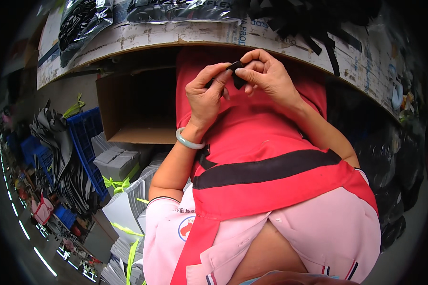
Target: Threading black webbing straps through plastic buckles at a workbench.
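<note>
a small, bent black strip (239,80) lies between the person's fingertips, over the red apron (252,126). the left hand (205,94) and right hand (270,81) both pinch it with thumb and forefinger

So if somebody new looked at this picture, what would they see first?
Probably the big red apron in the middle. In front of it, near the top, the left hand and right hand pinch a small black piece, and a pale bracelet circles the left wrist. On the picture's left, bright yellow-green ties stand out against grey stacks.
</note>
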A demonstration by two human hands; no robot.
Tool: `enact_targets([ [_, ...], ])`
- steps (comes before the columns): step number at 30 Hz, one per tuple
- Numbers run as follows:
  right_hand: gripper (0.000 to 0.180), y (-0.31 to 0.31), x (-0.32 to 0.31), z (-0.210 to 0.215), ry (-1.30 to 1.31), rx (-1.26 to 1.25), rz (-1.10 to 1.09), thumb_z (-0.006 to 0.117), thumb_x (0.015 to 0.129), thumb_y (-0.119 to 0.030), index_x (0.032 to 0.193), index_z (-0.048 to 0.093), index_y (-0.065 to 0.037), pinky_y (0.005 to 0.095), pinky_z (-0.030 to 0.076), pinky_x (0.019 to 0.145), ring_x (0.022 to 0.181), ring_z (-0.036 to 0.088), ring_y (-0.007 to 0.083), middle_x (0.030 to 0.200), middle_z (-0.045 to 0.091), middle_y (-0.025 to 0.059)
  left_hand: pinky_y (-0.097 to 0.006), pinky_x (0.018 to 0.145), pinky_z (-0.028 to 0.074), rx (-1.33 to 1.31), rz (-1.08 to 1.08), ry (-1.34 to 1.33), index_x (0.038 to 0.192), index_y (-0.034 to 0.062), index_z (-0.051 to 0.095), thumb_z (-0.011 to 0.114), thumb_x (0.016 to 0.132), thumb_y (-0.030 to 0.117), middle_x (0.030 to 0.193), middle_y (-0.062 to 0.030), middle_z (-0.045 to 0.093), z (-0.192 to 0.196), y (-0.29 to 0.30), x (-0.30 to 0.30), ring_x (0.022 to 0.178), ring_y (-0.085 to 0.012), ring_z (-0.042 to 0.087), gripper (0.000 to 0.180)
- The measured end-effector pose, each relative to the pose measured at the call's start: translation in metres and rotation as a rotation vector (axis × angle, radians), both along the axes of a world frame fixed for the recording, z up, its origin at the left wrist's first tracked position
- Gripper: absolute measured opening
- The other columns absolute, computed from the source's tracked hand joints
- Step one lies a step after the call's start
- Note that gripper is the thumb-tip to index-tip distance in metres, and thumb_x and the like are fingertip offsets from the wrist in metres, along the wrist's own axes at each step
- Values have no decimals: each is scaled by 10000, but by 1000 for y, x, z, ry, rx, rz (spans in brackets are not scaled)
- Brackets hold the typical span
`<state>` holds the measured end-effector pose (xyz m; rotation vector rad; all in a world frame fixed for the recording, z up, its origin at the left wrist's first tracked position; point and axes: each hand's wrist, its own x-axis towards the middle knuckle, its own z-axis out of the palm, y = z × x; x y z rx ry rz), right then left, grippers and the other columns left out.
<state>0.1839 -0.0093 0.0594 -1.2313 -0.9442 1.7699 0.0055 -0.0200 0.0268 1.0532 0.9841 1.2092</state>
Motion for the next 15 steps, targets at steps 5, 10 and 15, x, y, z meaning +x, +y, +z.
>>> enact_targets([
  [5, 236, 6, 7, -3, 42, -64, 50, 637, 943, -192, 1067, 606, 6, 208, 529, 558, 631, 628, 83, 788, 633, 25, -193, 488, 441, 12, -16, -66, 1032, 10, 699, 641, 877, -57, 991, -56, 658, -2, 2, -5, 638, -64, 567, 178],
  [10, 210, 9, 22, -1, -1, -84, 302, 650, 935, -216, 976, 668, -10, 192, 507, 581, 638, 614, 64, 763, 632, 6, -197, 537, 453, 171, -127, 82, 1005, 6, 699, 629, 865, -90, 982, -72, 623, 7, -5, -15, 692, -86, 575, 184],
  [15, 201, 6, 16, -4, -78, 84, 164, 658, 929, -197, 978, 666, -3, 196, 506, 663, 727, 613, 55, 817, 650, 10, -197, 568, 468, 221, -162, 124, 990, 6, 704, 624, 839, -128, 991, -61, 587, 13, -10, -18, 757, -96, 583, 218],
])
